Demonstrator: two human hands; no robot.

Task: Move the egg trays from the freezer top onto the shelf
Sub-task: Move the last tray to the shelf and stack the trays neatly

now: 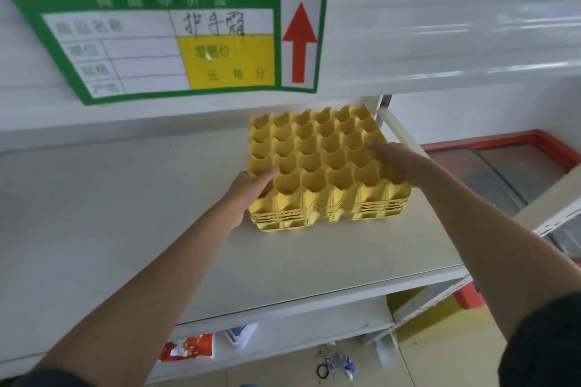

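A stack of several yellow egg trays [323, 163] rests on the white shelf board [157, 229], near its right end. My left hand [248, 195] grips the stack's near left corner, thumb on top and fingers under the edge. My right hand [393, 157] lies flat on the top tray's right side, fingers spread over the cups. The freezer [503, 173] with a red rim and glass lids sits to the right, beyond the shelf's end.
An upper shelf's white front edge [408, 41] hangs low over the trays, carrying a green price label [176, 44]. A metal upright [396, 126] stands right of the stack. Packets [188, 350] and small items lie on the lower shelf.
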